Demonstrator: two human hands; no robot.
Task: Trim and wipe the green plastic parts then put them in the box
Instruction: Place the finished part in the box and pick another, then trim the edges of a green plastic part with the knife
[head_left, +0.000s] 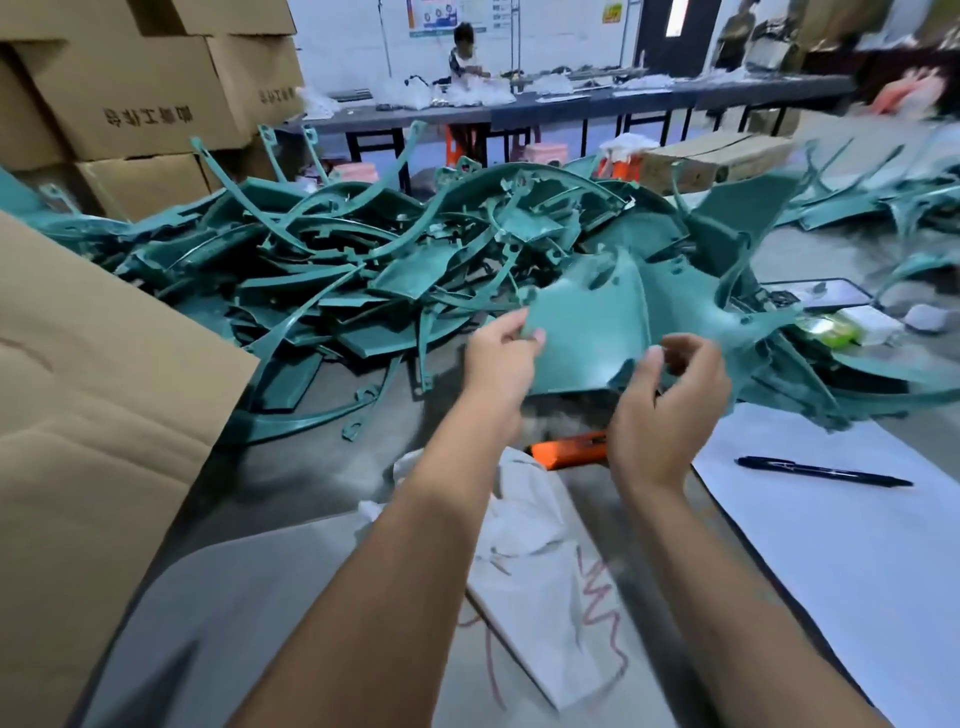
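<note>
Workshop floor; stacked cartons at the rear left, a long bench with a seated person behind. The grey table carries a large pile of green parts across its far half. A cardboard box flap stands at the left edge. Near the front lie a white cloth, an orange cutter partly hidden behind the wrists, and a pen on white paper towards the right edge.

Risk: the held part is lifted above the front of the pile, with thin arms that trail blurred towards it on the right; they could snag neighbouring pieces and drag them off the table. The part is not yet trimmed, in the inspector's judgement, since the cutter lies unheld.

The left hand pinches the part's left corner between thumb and curled fingers. The right hand has fingers curled at the part's lower right edge; motion blur prevents confirming a firm grip.
</note>
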